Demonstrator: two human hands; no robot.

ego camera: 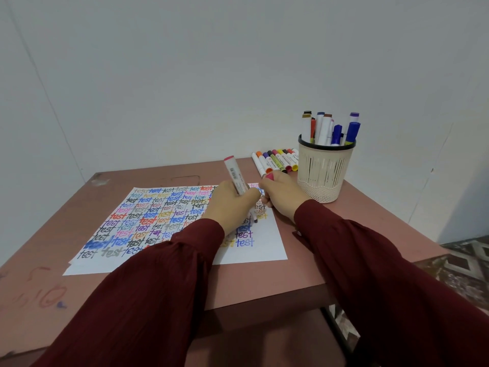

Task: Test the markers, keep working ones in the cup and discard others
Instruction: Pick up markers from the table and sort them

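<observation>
My left hand (229, 205) grips a white marker (235, 176) with a pink end cap, held upright with its tip down on the paper (264, 247). The paper is covered with the word "test" in many colours. My right hand (280, 194) lies just right of it and pinches a pink cap (270, 177) between its fingers. A beige mesh cup (324, 173) with a black rim stands at the right and holds several markers. A row of several capped markers (277, 160) lies flat behind my hands, left of the cup.
The brown table (264, 282) stands in a corner of white walls. Its right edge drops off close to the cup, with patterned floor (465, 263) below. Pen scribbles mark the table's front left.
</observation>
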